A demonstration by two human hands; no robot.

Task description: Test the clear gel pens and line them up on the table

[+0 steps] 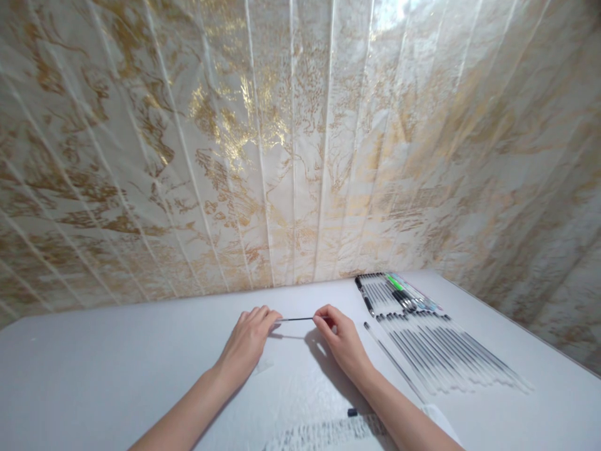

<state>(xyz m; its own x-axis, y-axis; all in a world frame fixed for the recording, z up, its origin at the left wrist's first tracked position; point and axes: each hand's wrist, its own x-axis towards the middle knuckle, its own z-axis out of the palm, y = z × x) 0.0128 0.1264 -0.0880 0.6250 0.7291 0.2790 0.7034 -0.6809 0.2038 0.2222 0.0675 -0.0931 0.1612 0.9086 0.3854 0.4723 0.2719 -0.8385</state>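
Note:
Between my two hands a thin pen refill (299, 319), dark along its middle and paler toward the left, is stretched level just above the table. My left hand (252, 332) pinches its left end between thumb and fingers. On the other end, the thumb and forefinger of my right hand (339, 335) are closed. Both tips are covered by my fingers. To the right of my right hand lies a single refill-like stick (392, 358) with a dark end, set slightly apart from a row of several similar sticks (446, 351).
Behind that row lies a group of pens (399, 292), one bright green. A small black cap (352, 413) sits by a bag with dark markings (323, 433) at the front edge. The white table (117, 369) meets a gold-patterned curtain (282, 188).

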